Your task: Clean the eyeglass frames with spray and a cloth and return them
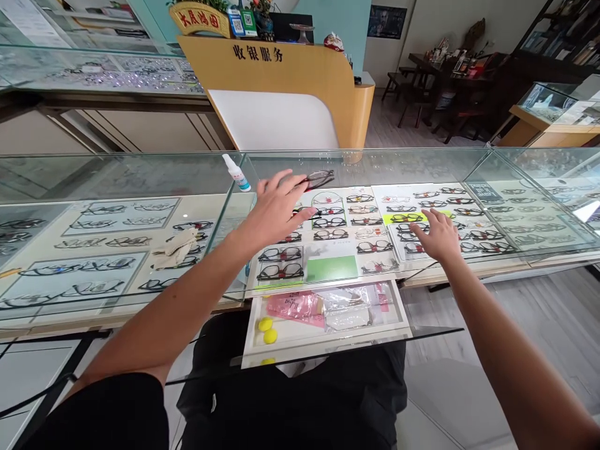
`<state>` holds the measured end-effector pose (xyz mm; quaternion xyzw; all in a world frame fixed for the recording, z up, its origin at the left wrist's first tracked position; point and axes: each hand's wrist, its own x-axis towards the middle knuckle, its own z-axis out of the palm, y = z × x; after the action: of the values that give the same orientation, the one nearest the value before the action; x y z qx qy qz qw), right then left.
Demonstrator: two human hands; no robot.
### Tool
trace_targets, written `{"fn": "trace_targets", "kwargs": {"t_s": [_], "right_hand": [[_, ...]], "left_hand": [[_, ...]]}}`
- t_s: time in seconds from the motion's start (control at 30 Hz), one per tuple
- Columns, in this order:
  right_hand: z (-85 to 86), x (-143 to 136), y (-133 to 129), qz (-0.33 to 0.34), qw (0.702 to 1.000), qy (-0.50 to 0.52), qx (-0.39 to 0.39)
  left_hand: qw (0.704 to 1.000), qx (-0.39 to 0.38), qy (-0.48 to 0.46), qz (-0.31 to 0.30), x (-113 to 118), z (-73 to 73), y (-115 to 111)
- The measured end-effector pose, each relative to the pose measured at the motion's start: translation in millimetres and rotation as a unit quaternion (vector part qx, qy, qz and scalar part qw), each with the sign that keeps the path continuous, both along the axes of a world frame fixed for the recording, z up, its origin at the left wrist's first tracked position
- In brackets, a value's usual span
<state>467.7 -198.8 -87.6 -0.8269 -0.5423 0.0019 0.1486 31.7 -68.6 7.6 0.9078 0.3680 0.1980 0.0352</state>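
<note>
My left hand (276, 209) is over the glass counter top, fingers stretched and apart. Its fingertips are at the near end of a dark-framed pair of glasses (319, 179); I cannot tell whether they touch it. To the left of that hand is a small white spray bottle (237, 174) with a blue label. My right hand (440, 235) is farther right, over the counter, its fingers spread with nothing held. Below it, rows of eyeglasses (330, 222) show through the glass, partly covered by both hands. A crumpled beige cloth (177, 249) rests on the left.
An open white drawer (328, 340) close to my lap holds clear and pink plastic packets (295, 307) and yellow round cases (270, 336). The counter's glass edge (328, 357) crosses above my legs. Beyond stands a wooden cashier desk (281, 69); more display cases flank it.
</note>
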Motion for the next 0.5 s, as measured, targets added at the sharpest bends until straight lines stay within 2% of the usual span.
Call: {"fn": "trace_targets", "kwargs": {"t_s": [0.07,0.13,0.23,0.3,0.37,0.5], "right_hand": [[-0.3,1,0,0.005,1.000,0.000,0.009],[0.1,1,0,0.008,1.000,0.000,0.016],[1.6,2,-1,0.006,1.000,-0.002,0.013],[3.1,2,0,0.004,1.000,-0.004,0.009],[4.3,2,0,0.003,1.000,-0.006,0.010],[4.5,4,1,0.005,1.000,-0.009,0.012]], "left_hand": [[0.997,-0.022,-0.025,-0.065,3,13.8,-31],[0.986,-0.080,-0.036,-0.140,6,23.2,-64],[0.943,-0.207,-0.025,-0.258,13,23.6,-109],[0.900,-0.296,0.004,-0.319,19,12.8,-131],[0.868,-0.351,0.023,-0.351,27,-6.1,-147],[0.860,-0.378,0.054,-0.339,40,-59.5,-158]]}}
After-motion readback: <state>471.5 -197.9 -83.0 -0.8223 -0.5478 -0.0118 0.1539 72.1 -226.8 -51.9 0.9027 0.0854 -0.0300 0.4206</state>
